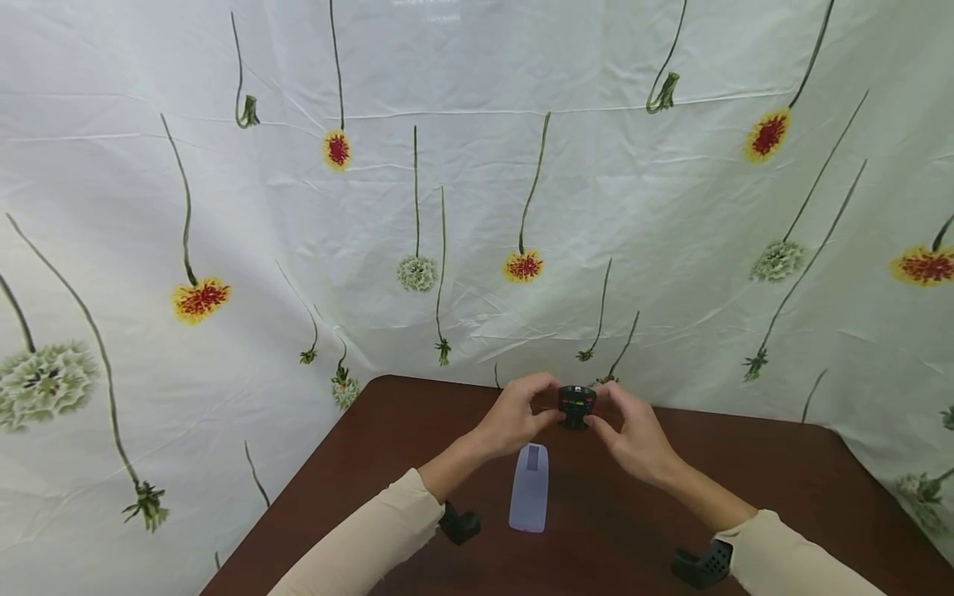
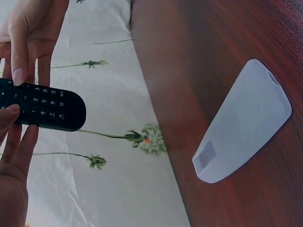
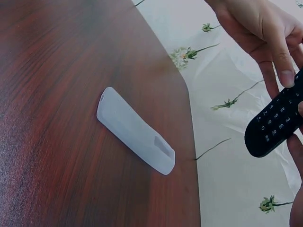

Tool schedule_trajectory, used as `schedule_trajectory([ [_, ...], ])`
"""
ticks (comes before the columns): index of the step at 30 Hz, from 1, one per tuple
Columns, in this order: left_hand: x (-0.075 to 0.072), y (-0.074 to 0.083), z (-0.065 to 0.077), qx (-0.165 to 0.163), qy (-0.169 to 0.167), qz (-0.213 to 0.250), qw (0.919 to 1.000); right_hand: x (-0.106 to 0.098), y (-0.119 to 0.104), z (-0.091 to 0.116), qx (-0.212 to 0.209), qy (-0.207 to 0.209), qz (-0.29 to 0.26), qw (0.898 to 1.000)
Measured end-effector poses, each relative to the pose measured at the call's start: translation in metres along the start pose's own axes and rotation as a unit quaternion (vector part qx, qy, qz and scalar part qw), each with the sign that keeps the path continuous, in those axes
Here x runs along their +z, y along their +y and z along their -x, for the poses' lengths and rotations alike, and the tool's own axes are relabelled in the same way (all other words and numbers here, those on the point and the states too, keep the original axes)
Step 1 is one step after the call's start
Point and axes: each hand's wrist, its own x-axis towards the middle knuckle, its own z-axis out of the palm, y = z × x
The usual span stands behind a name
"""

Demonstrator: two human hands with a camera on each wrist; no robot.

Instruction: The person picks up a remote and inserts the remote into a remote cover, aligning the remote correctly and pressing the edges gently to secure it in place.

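Observation:
A black remote control [image 1: 575,406] with white-marked keys and a few coloured buttons is held up over the far part of the table. My left hand [image 1: 516,416] pinches one side of it between thumb and fingers, and my right hand [image 1: 633,430] pinches the opposite side. In the left wrist view the remote's number keys [image 2: 47,101] face the camera, with both thumbs on its front. Below the hands, apart from them, a translucent whitish remote cover [image 1: 529,488] lies flat on the table; a small rectangular window [image 3: 163,145] shows near one end.
The dark reddish-brown wooden table [image 1: 619,538] reaches back to a white cloth [image 1: 477,314] printed with flowers and dandelions, hanging behind and at the sides. Black wrist devices [image 1: 458,524] sit at both cream sleeves.

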Motion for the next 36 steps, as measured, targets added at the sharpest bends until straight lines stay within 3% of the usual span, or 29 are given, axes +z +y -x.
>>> schedule_trajectory([
  [14, -0.001, 0.000, 0.003, 0.064, 0.013, 0.018, 0.9977, 0.003, 0.003, -0.002, -0.128, 0.002, 0.032, 0.991],
  [21, 0.000, 0.000, 0.001, 0.103, 0.013, 0.003, 0.9946, 0.000, 0.008, -0.003, -0.198, 0.001, 0.056, 0.979],
  [27, 0.000, 0.001, 0.001, 0.126, 0.015, -0.010, 0.9919, 0.001, 0.011, -0.003, -0.232, 0.001, 0.088, 0.969],
  [36, 0.003, 0.001, 0.003, 0.116, 0.021, -0.005, 0.9930, 0.004, 0.014, -0.001, -0.284, 0.037, 0.155, 0.945],
])
